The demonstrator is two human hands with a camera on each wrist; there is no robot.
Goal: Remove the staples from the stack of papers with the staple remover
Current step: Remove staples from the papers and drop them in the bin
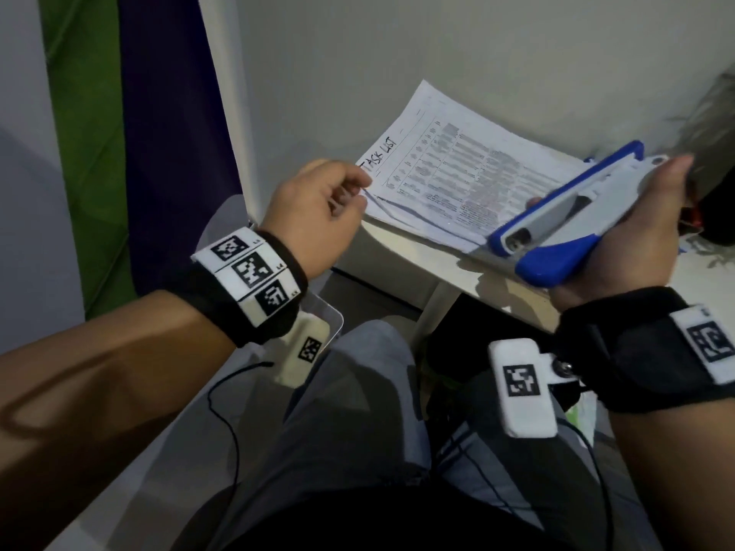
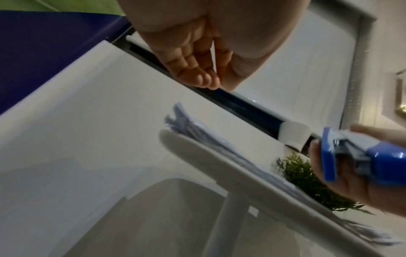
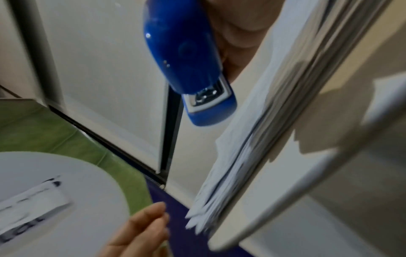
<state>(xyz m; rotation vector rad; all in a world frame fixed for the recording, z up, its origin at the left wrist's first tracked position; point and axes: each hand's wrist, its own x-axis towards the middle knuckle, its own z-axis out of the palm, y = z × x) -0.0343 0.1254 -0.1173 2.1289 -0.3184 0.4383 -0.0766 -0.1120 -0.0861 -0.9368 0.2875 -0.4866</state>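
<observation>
- The stack of papers (image 1: 457, 169) lies on a small white table (image 1: 469, 268) in the upper right of the head view; the top sheet carries the handwritten words "TASK LIST" and printed rows; its near left corner hangs a little over the table edge
- The right hand (image 1: 620, 248) is at the right edge of the head view and holds the blue and white staple remover (image 1: 564, 216); the fingers are wrapped under its body and the thumb lies along its far end; the tool is above the right part of the stack, its nose pointing to the lower left; whether it touches the paper, I cannot tell
- The left hand (image 1: 318, 208) is at the centre left, just beside the near left corner of the stack; the fingers are loosely curled and hold nothing; in the left wrist view the fingertips (image 2: 204, 80) are close together
- A green plant (image 2: 307, 184) stands behind the table in the left wrist view
</observation>
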